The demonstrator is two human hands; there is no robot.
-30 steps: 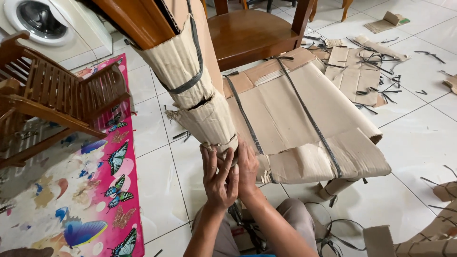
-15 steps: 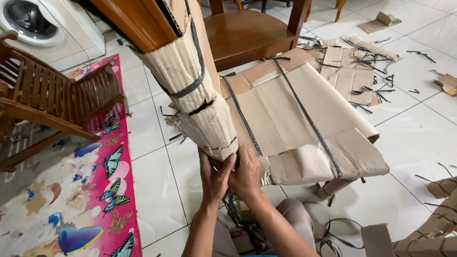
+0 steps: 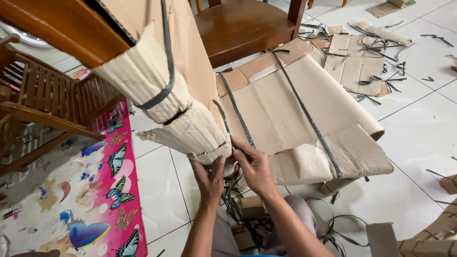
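A wooden chair wrapped in brown corrugated cardboard [image 3: 304, 119] lies tilted in front of me, bound by dark plastic straps [image 3: 304, 109]. One cardboard-wrapped leg [image 3: 162, 95] slants down from the upper left towards my hands. My left hand [image 3: 209, 178] grips the lower end of that leg wrapping from below. My right hand [image 3: 254, 164] pinches the cardboard edge and a strap just beside it. The two hands nearly touch.
A slatted wooden chair [image 3: 52, 102] stands at the left over a pink butterfly mat [image 3: 95, 200]. A bare wooden chair seat [image 3: 243, 24] is behind. Torn cardboard pieces [image 3: 354, 62] and cut straps litter the white tiled floor [image 3: 409, 143]; more scraps [image 3: 419, 238] lie at the lower right.
The view has moved closer to the wrapped leg. My hands have shifted up onto the lower end of the leg wrapping and stay closed on it.
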